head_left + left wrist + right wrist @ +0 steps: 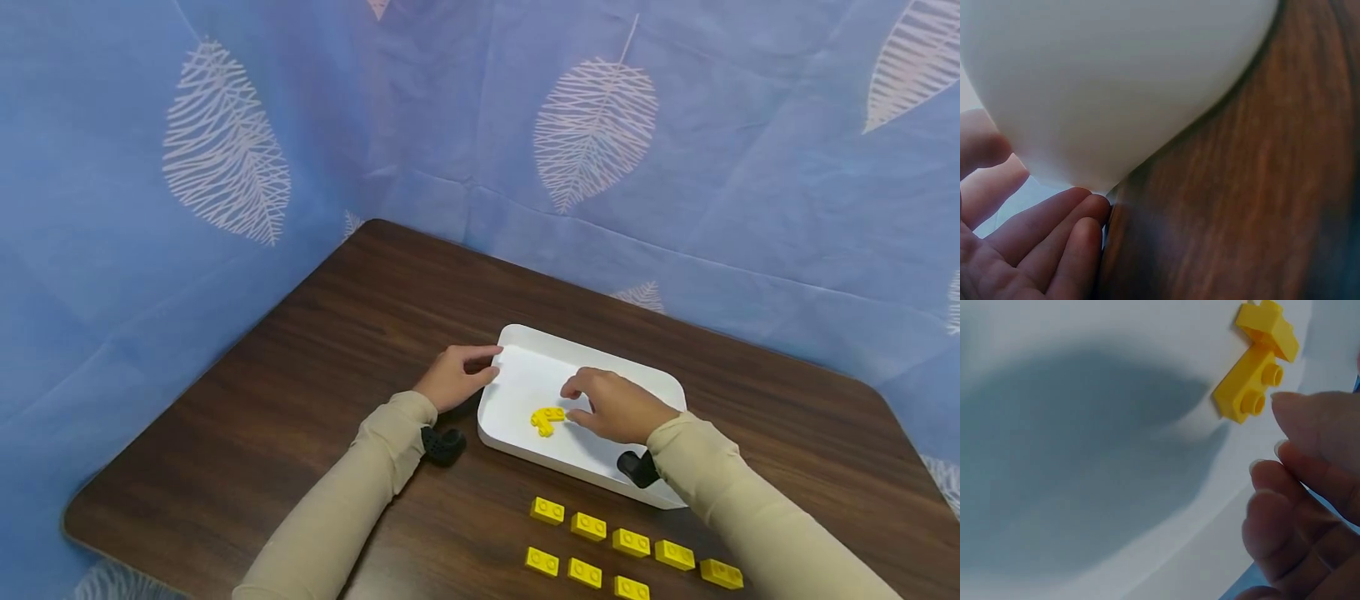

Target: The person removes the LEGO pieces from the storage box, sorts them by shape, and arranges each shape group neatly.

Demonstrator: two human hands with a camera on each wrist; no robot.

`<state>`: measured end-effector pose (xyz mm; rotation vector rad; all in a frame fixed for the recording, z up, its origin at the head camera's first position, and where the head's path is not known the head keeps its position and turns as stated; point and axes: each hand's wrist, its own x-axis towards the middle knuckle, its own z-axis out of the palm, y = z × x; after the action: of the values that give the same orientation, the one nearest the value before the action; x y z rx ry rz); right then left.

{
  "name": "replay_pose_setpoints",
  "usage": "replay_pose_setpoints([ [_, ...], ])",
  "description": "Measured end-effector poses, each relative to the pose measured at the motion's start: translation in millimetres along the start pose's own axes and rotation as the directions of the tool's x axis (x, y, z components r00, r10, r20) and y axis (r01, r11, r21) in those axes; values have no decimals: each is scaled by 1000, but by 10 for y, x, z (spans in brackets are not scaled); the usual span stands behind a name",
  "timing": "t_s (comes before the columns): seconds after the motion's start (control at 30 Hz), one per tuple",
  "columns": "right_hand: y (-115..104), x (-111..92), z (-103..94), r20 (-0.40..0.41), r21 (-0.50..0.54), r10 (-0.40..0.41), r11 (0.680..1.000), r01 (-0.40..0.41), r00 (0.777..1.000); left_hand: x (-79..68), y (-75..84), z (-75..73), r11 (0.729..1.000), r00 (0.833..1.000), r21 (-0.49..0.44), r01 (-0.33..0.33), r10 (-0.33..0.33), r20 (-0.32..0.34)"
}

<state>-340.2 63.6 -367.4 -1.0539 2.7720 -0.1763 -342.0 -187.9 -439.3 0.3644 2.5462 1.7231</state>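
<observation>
A white tray (517, 379) lies on the table with a small cluster of yellow toy bricks (547, 417) on its floor. The left hand (453, 379) is at the tray's left end, and its fingertips touch the outer wall in the left wrist view. Over the tray hovers the right hand (618, 406), fingers loosely bent, with nothing between them. In the right wrist view, its thumb is close beside a two-stud brick (1244, 387), which touches another yellow brick (1267, 328).
Several loose yellow bricks (588, 526) stand in two rows on the dark wooden table (360, 308), in front of the tray. The right forearm passes beside the rows' right end. A blue curtain (420, 100) with leaf prints hangs behind the table.
</observation>
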Motion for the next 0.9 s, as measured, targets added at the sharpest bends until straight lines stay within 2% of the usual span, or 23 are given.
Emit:
replay_pose_setpoints([
  [0.3, 13, 76, 94, 99, 27, 55, 998, -58, 994, 22, 56, 57, 1000, 999, 3, -14, 14, 35],
  [0.57, 1, 69, 66, 125, 7, 107, 994, -108, 986, 38, 38, 42, 1000, 1000, -1, -4, 4, 24],
  [0.7, 34, -18, 18, 90, 16, 119, 993, -121, 989, 26, 23, 15, 1000, 1000, 8, 3, -3, 13],
  [0.9, 115, -309, -58, 7, 17, 131, 991, -131, 991, 3, -19, -10, 1000, 1000, 23, 1, -2, 4],
])
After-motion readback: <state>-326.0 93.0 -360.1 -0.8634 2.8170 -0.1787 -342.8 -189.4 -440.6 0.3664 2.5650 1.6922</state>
